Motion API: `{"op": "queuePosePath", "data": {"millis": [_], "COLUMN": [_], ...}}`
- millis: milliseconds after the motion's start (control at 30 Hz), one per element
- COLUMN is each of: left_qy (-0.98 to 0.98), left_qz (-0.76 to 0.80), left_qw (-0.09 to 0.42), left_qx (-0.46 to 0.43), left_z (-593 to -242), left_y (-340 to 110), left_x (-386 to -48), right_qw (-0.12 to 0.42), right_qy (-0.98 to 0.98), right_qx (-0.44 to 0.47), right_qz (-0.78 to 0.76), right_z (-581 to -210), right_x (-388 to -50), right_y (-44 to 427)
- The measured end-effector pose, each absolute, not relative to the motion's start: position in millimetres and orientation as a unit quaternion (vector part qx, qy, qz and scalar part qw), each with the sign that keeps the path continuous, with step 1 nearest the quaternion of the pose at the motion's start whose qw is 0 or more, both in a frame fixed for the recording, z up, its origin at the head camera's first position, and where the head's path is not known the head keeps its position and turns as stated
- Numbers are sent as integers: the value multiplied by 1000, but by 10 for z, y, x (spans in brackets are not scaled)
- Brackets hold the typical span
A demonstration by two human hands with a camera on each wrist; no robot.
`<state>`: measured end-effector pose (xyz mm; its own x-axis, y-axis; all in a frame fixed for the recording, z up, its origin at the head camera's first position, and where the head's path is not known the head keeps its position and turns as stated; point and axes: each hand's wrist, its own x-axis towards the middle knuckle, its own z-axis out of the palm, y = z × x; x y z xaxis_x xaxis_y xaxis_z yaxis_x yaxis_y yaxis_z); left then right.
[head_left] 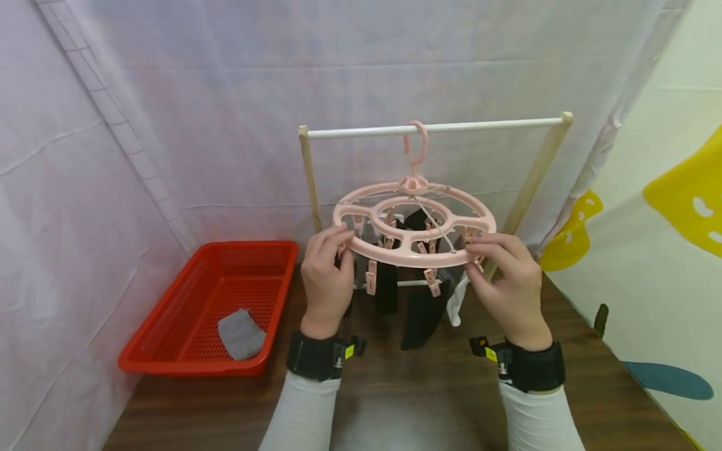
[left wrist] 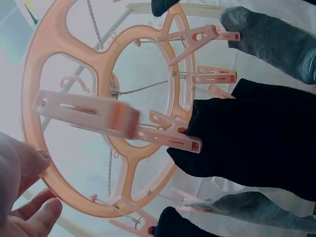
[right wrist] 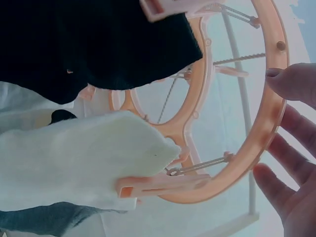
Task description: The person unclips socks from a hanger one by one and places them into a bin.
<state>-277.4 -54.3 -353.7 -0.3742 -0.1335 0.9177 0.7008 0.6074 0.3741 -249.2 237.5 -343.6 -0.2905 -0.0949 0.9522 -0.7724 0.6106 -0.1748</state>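
1. Steadying pink clip hanger (head_left: 395, 255), one hand per side; two-point hold presumably keeps the oval frame level and stops it swinging.
2. Hanger hook (head_left: 424, 147) sits over white rod (head_left: 491, 126) of the rack, so the rod likely takes most of the weight, hands just guide.
3. Clothespins (head_left: 371, 277) dangle below the frame. Black sock (left wrist: 256, 140) and white sock (right wrist: 84, 160) clipped by an end, probably so they hang lengthwise.
4. Gray cloth (head_left: 239, 334), maybe a sock, lies loose in red basket (head_left: 192, 367), left of the rack on the brown surface (head_left: 598, 388); likely parked there to stay within reach.
5. Left hand (head_left: 328, 279): fingers nearly closed, thumb on one face of the rim, fingertips behind, pinching the near-left edge.
6. Right hand (head_left: 510, 285): same light pinch on the near-right edge, thumb one side, other fingers spread behind.
7. Hanger rim runs between thumb and fingers both sides; frame center and hook lie beyond the fingertips, clipped socks below and apart from them.
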Motion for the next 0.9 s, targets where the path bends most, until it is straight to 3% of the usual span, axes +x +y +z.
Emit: {"op": "queuePosePath", "data": {"millis": [367,900], "left_qy": [-716,-700], "left_qz": [-361,-352], "left_qw": [547,546], "left_qx": [-240,-297], "left_z": [-3495,-3454], "left_y": [-550,-504], "left_x": [-2727,-2646], "right_qw": [563,562], "right_qy": [-686,-697], "right_qx": [300,330], "right_qz": [351,299], "right_z": [-3373,-3369], "right_x": [-2428,-2340], "right_y": [2312,2065]}}
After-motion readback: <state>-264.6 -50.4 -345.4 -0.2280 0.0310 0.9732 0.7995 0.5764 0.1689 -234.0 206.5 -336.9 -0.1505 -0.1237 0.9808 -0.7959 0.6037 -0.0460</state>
